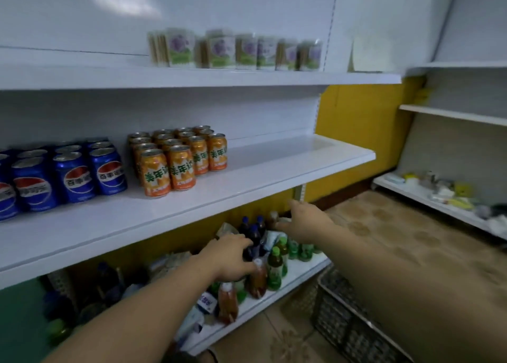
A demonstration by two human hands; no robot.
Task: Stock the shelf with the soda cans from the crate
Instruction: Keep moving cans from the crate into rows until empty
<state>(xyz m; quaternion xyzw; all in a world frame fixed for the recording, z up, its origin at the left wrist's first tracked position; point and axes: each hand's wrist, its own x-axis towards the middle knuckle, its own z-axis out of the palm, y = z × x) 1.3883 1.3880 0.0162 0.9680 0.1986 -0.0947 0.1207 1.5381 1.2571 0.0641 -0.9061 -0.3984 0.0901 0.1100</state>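
Cans (178, 159) stand blocked on the middle shelf (274, 170), none in my grip: right hand (304, 222) spread empty, left hand (227, 255) curled over low bottles (274, 264), hold unclear, so I judge I'm between loads and must next reach the crate (351, 324).

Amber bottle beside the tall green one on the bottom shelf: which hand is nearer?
Left. The left hand is just above-left of the amber bottle, thumb by its cap. The right hand reaches further up and right, apart from it.
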